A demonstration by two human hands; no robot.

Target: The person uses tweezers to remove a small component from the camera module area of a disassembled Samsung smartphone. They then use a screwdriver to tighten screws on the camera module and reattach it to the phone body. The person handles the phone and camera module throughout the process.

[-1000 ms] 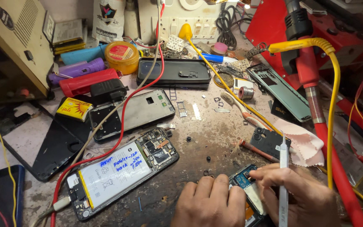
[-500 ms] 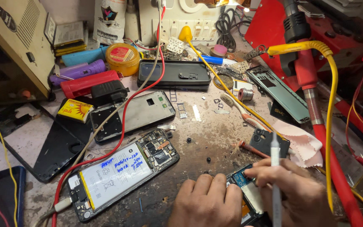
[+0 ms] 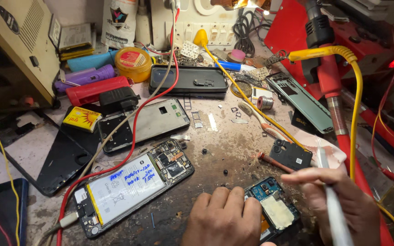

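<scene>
Pinning the opened phone [image 3: 270,207] flat on the tabletop [image 3: 233,141] near its front edge, your left hand [image 3: 224,218] lies loose beside it, grasping nothing; your right hand [image 3: 338,200] pinches a white tool [image 3: 331,205] just right of it. Back cover is off, circuit board exposed and not yet reassembled

Warm, fairly bright light falls from a glaring lamp [image 3: 238,3] at the top edge, overexposed there. The worn, stained workbench top [image 3: 233,136] is evenly lit with soft short shadows. Focus is sharp centrally; edges bend slightly.
</scene>
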